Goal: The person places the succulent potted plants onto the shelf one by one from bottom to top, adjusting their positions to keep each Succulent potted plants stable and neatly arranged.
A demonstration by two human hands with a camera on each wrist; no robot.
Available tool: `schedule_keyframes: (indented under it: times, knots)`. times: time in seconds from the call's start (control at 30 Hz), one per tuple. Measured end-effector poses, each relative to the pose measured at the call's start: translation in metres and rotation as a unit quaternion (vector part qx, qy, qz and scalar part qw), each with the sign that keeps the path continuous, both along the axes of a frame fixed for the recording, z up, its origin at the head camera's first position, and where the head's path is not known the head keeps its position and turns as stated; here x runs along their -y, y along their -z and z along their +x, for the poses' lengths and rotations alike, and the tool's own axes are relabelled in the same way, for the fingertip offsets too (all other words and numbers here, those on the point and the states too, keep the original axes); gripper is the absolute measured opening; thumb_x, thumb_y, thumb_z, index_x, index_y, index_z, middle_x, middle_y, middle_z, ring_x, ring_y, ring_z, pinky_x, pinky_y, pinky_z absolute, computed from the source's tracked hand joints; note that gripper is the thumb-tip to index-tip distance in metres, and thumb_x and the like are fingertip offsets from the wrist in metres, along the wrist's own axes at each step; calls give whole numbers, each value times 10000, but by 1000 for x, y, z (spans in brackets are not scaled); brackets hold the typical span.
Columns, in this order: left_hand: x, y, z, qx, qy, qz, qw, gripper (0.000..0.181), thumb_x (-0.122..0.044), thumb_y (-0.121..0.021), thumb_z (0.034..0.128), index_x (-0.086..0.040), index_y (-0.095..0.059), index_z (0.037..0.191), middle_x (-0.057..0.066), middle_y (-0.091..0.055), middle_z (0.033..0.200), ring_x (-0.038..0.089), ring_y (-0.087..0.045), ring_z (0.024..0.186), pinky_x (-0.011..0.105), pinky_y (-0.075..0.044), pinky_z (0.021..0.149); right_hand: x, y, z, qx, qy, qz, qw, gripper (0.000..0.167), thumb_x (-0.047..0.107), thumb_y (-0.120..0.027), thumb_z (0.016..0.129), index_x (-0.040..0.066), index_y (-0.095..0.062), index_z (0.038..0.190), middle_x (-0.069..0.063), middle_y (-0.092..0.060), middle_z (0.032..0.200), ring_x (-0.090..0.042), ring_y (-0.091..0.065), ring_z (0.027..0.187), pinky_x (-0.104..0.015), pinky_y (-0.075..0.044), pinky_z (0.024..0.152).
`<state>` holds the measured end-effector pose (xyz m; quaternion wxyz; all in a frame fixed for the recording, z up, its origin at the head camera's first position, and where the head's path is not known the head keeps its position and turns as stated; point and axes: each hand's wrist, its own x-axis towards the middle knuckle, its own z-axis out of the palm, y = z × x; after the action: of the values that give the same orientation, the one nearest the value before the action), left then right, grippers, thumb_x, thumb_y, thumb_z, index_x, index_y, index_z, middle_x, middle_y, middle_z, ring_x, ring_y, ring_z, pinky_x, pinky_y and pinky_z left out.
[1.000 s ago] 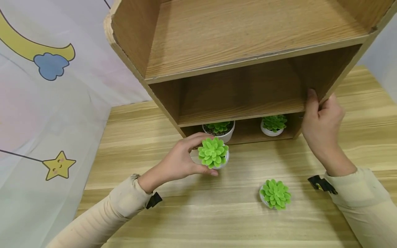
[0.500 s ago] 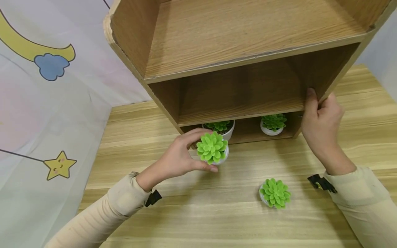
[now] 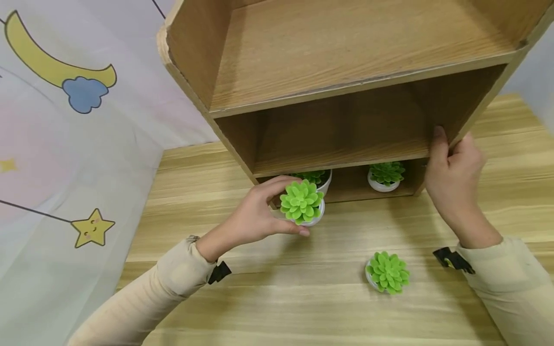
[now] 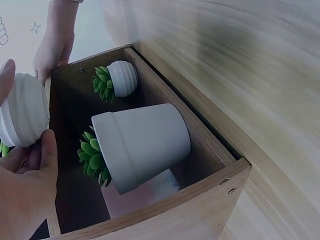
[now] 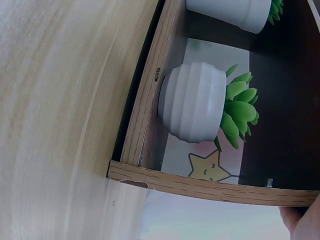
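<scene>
My left hand (image 3: 255, 214) grips a small white pot with a bright green succulent (image 3: 301, 202), thumb on the near side and fingers on the far side. It is in front of the lowest compartment of a wooden shelf (image 3: 363, 89). In the left wrist view the ribbed white pot (image 4: 26, 110) is between thumb and fingers. My right hand (image 3: 456, 182) holds the shelf's right side panel, thumb inside and fingers outside. Inside the lowest compartment stand a larger potted succulent (image 4: 145, 145), partly hidden in the head view, and a small ribbed one (image 5: 195, 102).
Another small potted succulent (image 3: 388, 272) stands on the wood-grain table (image 3: 277, 298), nearer to me. The shelf's middle board (image 3: 346, 166) overhangs the lowest compartment. A printed cloth (image 3: 56, 144) with a moon and stars hangs at the left.
My left hand has raised the succulent slightly towards the shelf, hiding more of the larger pot behind it. My right hand keeps its hold on the side panel. The head view has shifted slightly.
</scene>
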<state>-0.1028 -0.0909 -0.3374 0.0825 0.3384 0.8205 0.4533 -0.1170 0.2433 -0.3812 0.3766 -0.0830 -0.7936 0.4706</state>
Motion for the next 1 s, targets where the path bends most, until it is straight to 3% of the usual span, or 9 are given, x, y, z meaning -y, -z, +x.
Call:
schedule_keyframes:
  times: [0.13,0.33,0.73,1.0]
  knots:
    - [2,-1,0,34,-103,-30,9999,724,-192,-966,601,-114,-651,1248,-89,-609,1192,112,-564,951,495,-496,700,1,1,0,37,19,19,10000,320,243,-515,1014,-6,-693,1107,-114,-691,952,22,-539,708,-190,-327,573]
    - [3,-3,-1,84,-135,-76,9998,719,-248,-960,616,-122,-647,1250,-91,-606,1203,112,-564,959,492,-500,719,2,0,0,-9,41,-3,10000,330,251,-520,1006,-18,-693,1086,-117,-686,939,20,-536,719,-182,-331,591]
    - [1,-8,-1,-8,-93,55,9999,710,-229,-964,607,-127,-653,1237,-82,-613,1196,118,-574,967,357,-507,729,1,1,-1,-71,96,-23,9999,321,236,-529,1002,-31,-694,1068,-73,-671,914,-1,-521,707,-183,-321,594]
    - [-1,-10,-3,-152,-97,265,9995,746,-210,-964,606,-94,-643,1269,-52,-623,1217,128,-571,1103,318,-478,919,0,0,-1,-104,33,9,9999,311,233,-523,1008,-1,-694,1120,-132,-698,979,25,-532,730,-173,-328,606]
